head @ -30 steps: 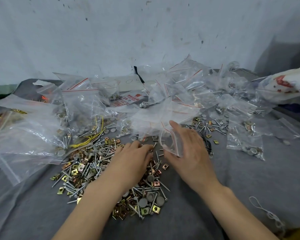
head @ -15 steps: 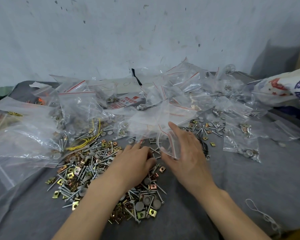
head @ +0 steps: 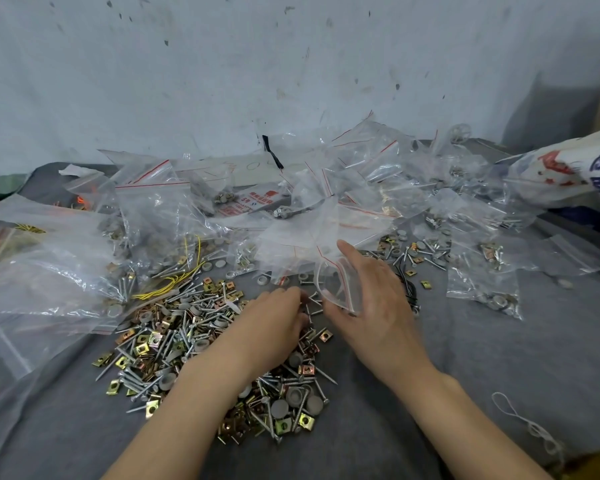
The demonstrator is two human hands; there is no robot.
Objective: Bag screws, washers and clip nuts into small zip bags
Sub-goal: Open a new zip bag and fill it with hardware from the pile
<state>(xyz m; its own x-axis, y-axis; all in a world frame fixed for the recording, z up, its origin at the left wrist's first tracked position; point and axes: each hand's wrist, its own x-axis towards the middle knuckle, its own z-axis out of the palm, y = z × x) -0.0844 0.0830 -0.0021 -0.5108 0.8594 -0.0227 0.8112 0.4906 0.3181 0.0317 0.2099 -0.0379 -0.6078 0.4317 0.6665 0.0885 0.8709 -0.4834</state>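
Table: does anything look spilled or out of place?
Loose screws, washers and clip nuts lie heaped on the cloth, probably for bagging. Odder: a yellow wire among them, and a white string alone at the right.

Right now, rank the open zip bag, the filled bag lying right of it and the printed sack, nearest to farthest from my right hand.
1. Open zip bag: held by the right hand.
2. Filled bag: on its right.
3. Printed sack: far right, back.

Small hardware-packing workshop, scuffed and spotted white wall [head: 222,81], grey cloth-covered worktable [head: 499,358], loose heap of screws, washers and brass clip nuts [head: 174,341], drifts of clear red-sealed zip bags [head: 361,188], printed sack [head: 568,174] at the right edge
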